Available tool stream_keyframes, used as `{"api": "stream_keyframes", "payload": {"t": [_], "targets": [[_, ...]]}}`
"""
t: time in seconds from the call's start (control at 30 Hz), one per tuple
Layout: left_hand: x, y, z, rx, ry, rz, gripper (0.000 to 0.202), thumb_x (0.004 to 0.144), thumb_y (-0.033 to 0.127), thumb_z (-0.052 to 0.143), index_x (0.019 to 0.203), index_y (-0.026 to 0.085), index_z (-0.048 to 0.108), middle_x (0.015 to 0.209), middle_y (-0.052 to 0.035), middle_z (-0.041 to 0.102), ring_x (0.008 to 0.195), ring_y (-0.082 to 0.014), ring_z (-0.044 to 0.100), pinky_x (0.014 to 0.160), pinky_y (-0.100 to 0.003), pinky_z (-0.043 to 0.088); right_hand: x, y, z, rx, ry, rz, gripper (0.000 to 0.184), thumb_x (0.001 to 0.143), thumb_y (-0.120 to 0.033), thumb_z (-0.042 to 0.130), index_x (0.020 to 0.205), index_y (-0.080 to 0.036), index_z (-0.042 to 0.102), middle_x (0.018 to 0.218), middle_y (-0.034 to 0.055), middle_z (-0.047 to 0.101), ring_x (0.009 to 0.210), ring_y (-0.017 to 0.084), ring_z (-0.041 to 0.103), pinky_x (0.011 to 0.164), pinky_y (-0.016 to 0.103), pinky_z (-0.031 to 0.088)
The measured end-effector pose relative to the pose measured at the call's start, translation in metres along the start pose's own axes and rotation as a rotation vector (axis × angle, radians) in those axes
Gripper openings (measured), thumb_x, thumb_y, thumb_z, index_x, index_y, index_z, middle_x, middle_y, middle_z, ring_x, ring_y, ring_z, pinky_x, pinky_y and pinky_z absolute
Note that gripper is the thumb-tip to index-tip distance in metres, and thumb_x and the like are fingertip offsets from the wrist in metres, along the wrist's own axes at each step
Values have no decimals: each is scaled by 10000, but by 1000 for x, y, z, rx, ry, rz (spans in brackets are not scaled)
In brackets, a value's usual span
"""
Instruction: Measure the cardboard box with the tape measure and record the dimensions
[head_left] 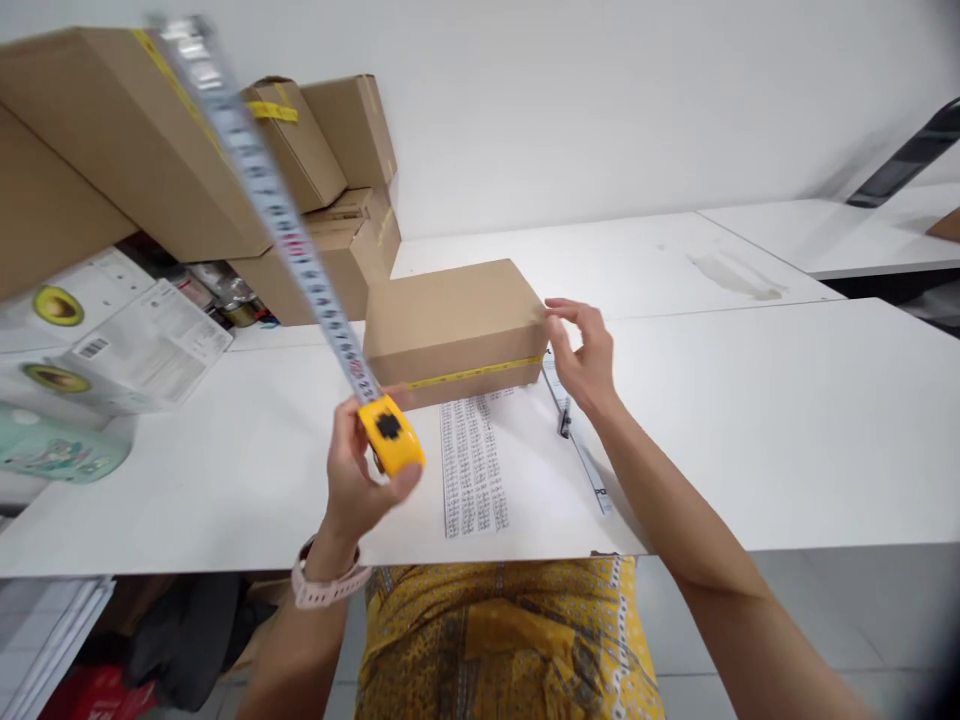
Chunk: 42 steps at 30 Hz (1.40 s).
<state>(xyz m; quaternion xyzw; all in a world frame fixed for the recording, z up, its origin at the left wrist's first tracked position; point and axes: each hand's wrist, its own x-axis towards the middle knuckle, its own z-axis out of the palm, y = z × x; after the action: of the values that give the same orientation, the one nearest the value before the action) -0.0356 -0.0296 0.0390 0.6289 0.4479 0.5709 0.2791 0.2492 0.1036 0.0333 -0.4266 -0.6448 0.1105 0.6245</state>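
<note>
My left hand (354,480) is closed around a yellow tape measure (391,436) just above the white table (750,430). Its long blade (259,175) is pulled out and sticks up and to the far left, blurred at its tip. My right hand (587,355) touches the right end of a small cardboard box (450,325) with its fingertips, fingers spread. The box has a yellow tape strip along its front. A printed sheet of numbers (474,465) lies in front of the box. A pen (563,418) and a ruler (581,450) lie under my right wrist.
Several larger cardboard boxes (150,140) are stacked at the back left. Printed cartons with avocado pictures (90,340) and a mint green object (52,450) lie at the left. Another white table (622,260) adjoins behind, with more tables at the right.
</note>
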Motion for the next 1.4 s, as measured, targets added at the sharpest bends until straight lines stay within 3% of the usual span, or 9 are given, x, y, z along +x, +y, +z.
{"api": "stream_keyframes", "payload": {"t": [0.17,0.4,0.53,0.67,0.83,0.93,1.17,1.27,1.4], "targets": [[-29,32,13,63,-691,-271,650,655,280,795,1231,242,497,912,0,620,667,-137,539,559,-247,458,7,-30,-35,368,-74,226,584,980,-722,335,1313,-303,569,1030,69,740,679,172,667,618,348,549],[-39,26,27,290,-919,-310,779,601,258,811,1298,225,465,951,-4,633,777,-185,570,710,-322,498,-18,-29,-59,466,11,379,385,912,-569,655,1159,-275,672,754,2,690,433,93,497,408,274,431],[-42,19,33,234,-751,-348,943,695,251,785,1485,269,270,1181,-70,644,976,-226,656,863,-378,549,-43,-28,-49,538,-101,424,345,892,-509,703,1118,-248,690,596,-28,646,477,138,596,470,289,508],[-37,17,37,227,-482,-162,777,738,258,792,1383,264,360,1269,-111,603,1075,-243,678,884,-368,581,-63,-37,-36,394,-374,314,264,930,-445,650,1073,-232,712,609,-13,681,538,161,654,552,315,538],[3,30,17,432,-206,224,772,754,303,818,1416,257,422,1308,-104,589,1158,-272,661,918,-401,597,-57,-17,-44,-246,-94,393,314,964,-501,525,834,-229,608,598,-7,618,537,154,566,559,307,414],[47,39,9,582,-40,386,811,751,377,844,1446,287,437,1362,-91,574,1218,-299,629,985,-456,570,-49,2,-49,-653,-297,535,293,969,-502,485,889,-230,557,637,7,629,575,188,561,587,316,341],[142,29,25,932,-121,244,652,821,372,765,1391,198,502,1326,-98,645,1226,-320,603,1070,-504,458,-52,14,-38,-818,-685,587,367,959,-437,516,1243,-206,522,884,84,729,817,276,661,627,314,344],[155,13,29,965,-154,253,579,860,413,711,1344,134,558,1257,-117,675,1184,-328,599,1038,-541,456,-55,23,-40,-723,-634,530,319,895,-231,528,1205,-212,599,766,56,708,684,237,625,612,320,364],[120,-6,49,814,-125,586,415,930,305,602,1314,151,574,1303,-106,655,1257,-318,572,1096,-577,405,-49,30,-54,-261,-326,607,251,828,-205,562,1040,-196,697,671,31,689,600,203,608,622,352,466]]}}
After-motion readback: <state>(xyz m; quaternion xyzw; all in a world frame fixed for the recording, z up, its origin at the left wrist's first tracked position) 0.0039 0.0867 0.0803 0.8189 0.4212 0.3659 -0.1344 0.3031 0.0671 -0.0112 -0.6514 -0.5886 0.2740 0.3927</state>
